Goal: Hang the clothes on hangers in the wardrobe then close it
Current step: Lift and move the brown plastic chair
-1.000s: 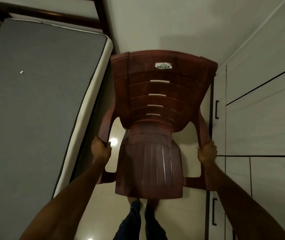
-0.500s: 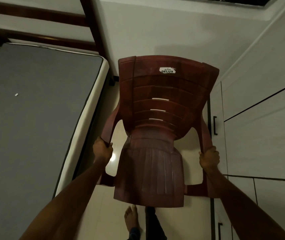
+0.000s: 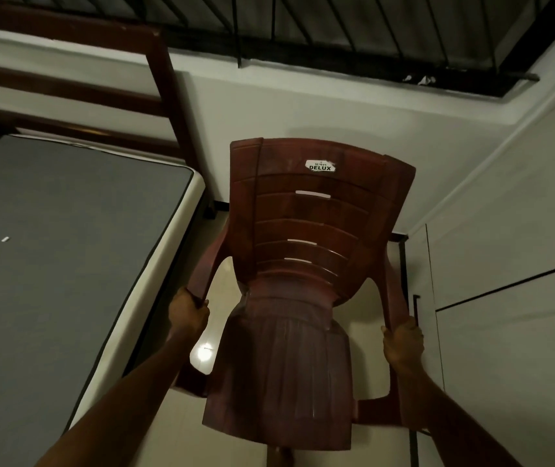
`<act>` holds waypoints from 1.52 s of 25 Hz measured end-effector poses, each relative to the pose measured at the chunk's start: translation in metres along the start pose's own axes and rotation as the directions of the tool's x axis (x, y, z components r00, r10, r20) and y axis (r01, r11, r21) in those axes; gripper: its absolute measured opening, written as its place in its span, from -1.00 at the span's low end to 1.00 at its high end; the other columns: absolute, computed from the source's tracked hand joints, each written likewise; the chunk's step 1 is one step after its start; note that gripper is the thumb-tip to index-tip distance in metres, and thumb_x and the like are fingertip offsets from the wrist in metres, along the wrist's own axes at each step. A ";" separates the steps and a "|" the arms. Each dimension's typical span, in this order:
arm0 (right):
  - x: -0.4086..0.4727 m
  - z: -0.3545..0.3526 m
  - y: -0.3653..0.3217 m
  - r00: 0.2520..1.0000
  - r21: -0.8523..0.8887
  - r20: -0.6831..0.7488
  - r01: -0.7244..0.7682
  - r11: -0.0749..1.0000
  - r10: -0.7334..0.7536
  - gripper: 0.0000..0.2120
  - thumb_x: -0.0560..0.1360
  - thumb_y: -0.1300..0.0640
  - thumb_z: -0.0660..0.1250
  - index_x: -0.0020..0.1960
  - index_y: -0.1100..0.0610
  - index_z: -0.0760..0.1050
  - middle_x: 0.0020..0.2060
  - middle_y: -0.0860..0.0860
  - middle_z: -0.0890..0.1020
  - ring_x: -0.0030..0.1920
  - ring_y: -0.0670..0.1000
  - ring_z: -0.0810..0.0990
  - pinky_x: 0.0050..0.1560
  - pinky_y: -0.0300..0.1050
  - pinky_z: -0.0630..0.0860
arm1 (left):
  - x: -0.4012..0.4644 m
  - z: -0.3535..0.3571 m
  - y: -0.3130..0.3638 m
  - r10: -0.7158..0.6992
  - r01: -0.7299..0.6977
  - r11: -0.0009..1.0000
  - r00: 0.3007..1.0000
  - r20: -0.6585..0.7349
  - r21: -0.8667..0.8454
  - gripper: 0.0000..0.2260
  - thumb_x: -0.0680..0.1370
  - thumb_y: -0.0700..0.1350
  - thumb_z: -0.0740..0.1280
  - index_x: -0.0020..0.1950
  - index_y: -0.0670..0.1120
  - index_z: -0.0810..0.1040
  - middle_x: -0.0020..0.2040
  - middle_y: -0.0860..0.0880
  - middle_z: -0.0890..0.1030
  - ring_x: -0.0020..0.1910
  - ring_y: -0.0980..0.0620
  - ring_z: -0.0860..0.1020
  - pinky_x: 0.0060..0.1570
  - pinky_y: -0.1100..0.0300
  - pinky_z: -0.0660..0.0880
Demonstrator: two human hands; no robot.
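A dark red plastic chair [image 3: 303, 264] with a "DELUX" sticker on its backrest is held up off the floor in front of me. My left hand [image 3: 188, 315] grips its left armrest and my right hand [image 3: 404, 342] grips its right armrest. The white wardrobe [image 3: 505, 298] stands along the right, its doors closed, with a black handle [image 3: 416, 308] just beyond my right hand. No clothes or hangers are in sight.
A bed with a grey mattress [image 3: 67, 247] and a dark wooden headboard [image 3: 164, 96] fills the left. A narrow strip of glossy floor [image 3: 208, 352] runs between bed and wardrobe. A barred window [image 3: 336, 28] sits high on the far wall.
The view has tilted upward and forward, bringing the window into sight. The chair sits farther along the aisle toward the far wall. Both hands keep their grips on the armrests.
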State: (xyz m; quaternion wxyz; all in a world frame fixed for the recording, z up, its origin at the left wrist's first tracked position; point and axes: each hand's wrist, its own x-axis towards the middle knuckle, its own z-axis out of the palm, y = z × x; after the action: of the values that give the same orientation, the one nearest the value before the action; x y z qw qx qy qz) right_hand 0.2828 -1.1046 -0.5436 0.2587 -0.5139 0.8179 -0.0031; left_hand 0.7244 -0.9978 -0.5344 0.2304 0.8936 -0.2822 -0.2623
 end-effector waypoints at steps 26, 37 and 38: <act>0.189 -0.047 -0.226 0.990 0.052 -0.098 0.109 0.993 -0.103 -0.40 0.59 0.08 0.40 0.45 0.40 0.24 0.27 0.39 0.48 0.24 0.39 0.51 0.22 0.23 0.46 | 0.248 0.004 0.184 0.186 -0.186 0.983 0.983 -0.006 0.008 -0.68 0.54 -0.28 0.44 0.26 -0.32 0.53 0.11 -0.28 0.64 0.11 -0.28 0.62 0.11 -0.10 0.55; 0.205 -0.038 -0.252 0.976 0.009 -0.160 0.154 0.988 -0.150 -0.40 0.57 0.13 0.42 0.43 0.41 0.26 0.23 0.39 0.49 0.19 0.39 0.55 0.14 0.21 0.52 | 0.287 0.001 0.190 0.253 -0.253 0.967 0.967 0.007 0.028 -0.64 0.58 -0.16 0.45 0.29 -0.29 0.49 0.10 -0.24 0.64 0.08 -0.24 0.63 0.02 0.00 0.53; 0.207 -0.038 -0.253 0.974 0.000 -0.165 0.160 0.987 -0.158 -0.40 0.56 0.14 0.44 0.42 0.41 0.27 0.22 0.40 0.50 0.18 0.39 0.55 0.14 0.22 0.52 | 0.288 0.002 0.191 0.250 -0.250 0.968 0.968 0.009 0.026 -0.64 0.58 -0.16 0.44 0.30 -0.29 0.48 0.11 -0.24 0.64 0.09 -0.24 0.62 0.03 0.01 0.53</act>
State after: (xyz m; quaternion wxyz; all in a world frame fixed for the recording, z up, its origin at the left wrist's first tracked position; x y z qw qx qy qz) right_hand 0.4084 -1.4084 -0.5288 0.1926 -0.5738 0.7928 -0.0718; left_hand 0.8522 -1.3186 -0.5264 0.2487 0.8532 -0.3968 -0.2298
